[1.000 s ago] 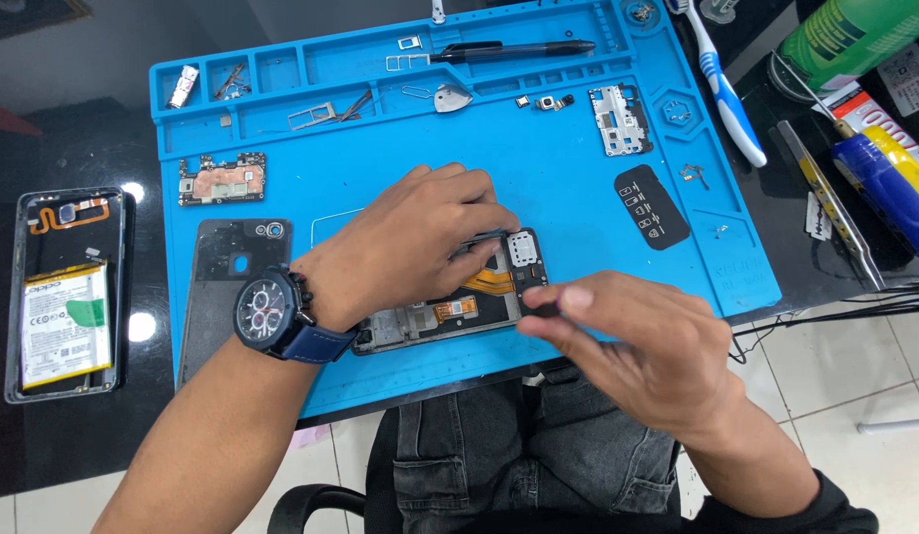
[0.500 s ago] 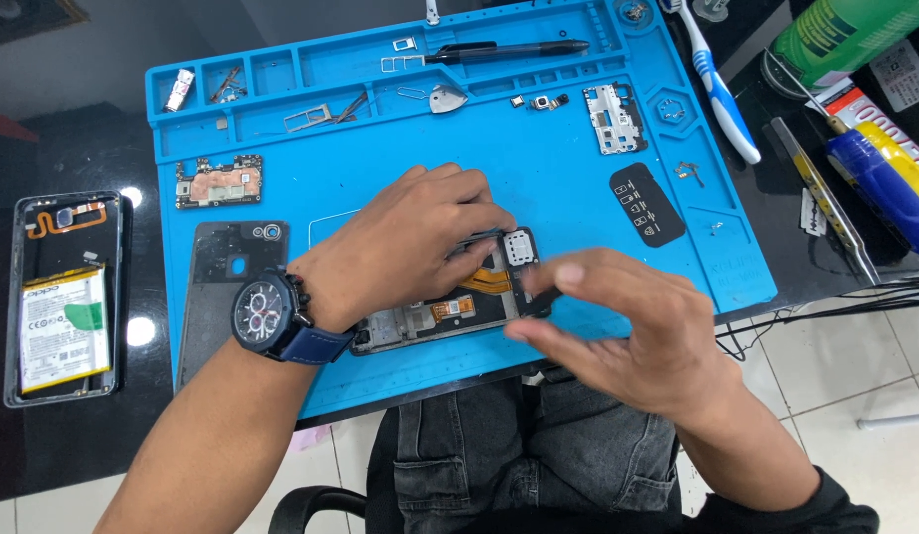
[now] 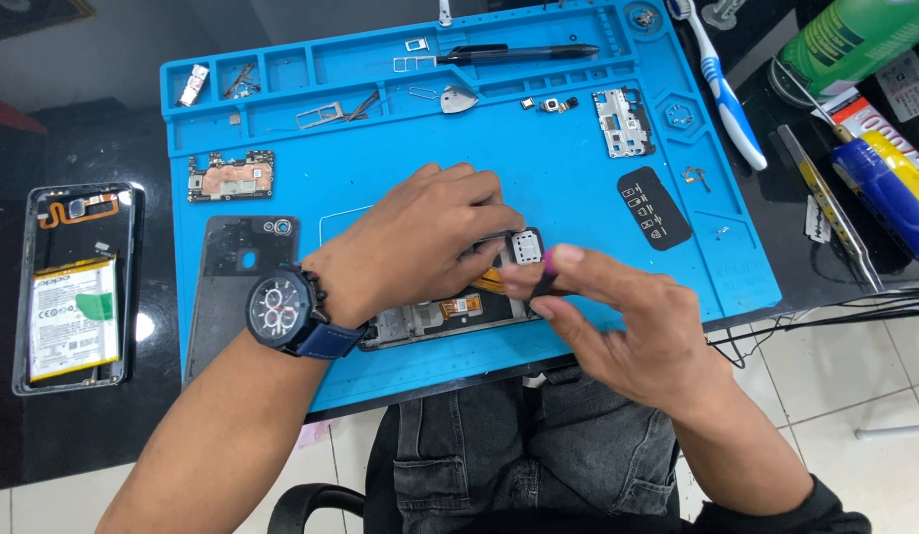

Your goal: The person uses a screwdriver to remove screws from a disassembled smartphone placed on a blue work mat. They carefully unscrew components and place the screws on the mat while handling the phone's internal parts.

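Right hand (image 3: 628, 331), nearest the camera, pinches a small dark tool with a purple tip (image 3: 546, 272) between thumb and fingers, its point just left of the hand, at the upper end of the opened phone frame (image 3: 450, 316). That frame lies across the blue repair mat (image 3: 578, 198), long axis left to right, under the left hand (image 3: 420, 242), which presses down on it with fingers curled. Compared with a second ago, the right hand has lifted and shifted up toward the small square part (image 3: 527, 247). Farther off lie a circuit board (image 3: 230, 176), black tweezers (image 3: 519, 52) and a toothbrush (image 3: 722, 89).
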